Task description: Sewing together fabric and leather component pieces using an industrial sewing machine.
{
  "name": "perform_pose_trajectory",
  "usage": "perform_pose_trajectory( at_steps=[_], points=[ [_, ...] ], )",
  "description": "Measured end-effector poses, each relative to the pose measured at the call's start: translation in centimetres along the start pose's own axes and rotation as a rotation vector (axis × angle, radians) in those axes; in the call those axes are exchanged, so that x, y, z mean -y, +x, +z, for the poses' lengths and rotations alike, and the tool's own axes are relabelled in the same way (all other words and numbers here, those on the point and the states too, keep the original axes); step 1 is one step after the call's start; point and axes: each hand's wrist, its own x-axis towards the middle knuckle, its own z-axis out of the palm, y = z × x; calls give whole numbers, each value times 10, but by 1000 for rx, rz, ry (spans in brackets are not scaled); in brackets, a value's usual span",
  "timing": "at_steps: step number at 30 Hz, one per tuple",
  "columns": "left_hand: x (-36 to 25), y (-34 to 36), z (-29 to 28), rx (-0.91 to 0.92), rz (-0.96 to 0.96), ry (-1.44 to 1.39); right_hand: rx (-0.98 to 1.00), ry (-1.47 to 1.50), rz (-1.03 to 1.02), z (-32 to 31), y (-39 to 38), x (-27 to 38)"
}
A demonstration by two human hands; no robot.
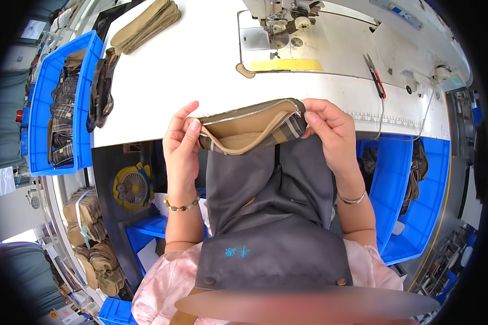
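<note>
Between my two hands is a small zippered pouch (238, 142) in dark plaid cloth with a tan lining. Its metal zipper is undone, so the mouth gapes toward me and the lining shows. My left hand (183, 138) pinches the left end between thumb and fingers. At the other end, by the zipper's end, my right hand (326, 122) grips the corner with the thumb on top. The pouch is held over my lap, at the front edge of the white sewing table (162, 92).
A sewing machine (287, 24) stands at the back of the table. Red-handled thread snips (375, 77) lie at the right, tan fabric pieces (146, 26) at the far left. A blue crate (39, 127) of plaid pouches is on the left, a blue bin (404, 238) below right, a yellow fan (132, 187) under the table.
</note>
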Motion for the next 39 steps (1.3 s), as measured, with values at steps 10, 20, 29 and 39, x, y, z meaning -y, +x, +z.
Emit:
perform_pose_trajectory(
  at_steps=[10, 20, 29, 39],
  points=[
    [14, -13, -3, -117, 15, -126, -10, 72, 95, 10, -16, 13],
    [0, -39, 10, -90, 331, 101, -19, -183, 64, 24, -21, 6],
    [0, -39, 9, 19, 149, -35, -30, -290, 60, 25, -21, -3],
    [-1, -38, 7, 88, 85, -125, -44, -338, 61, 18, -20, -6]
  ],
)
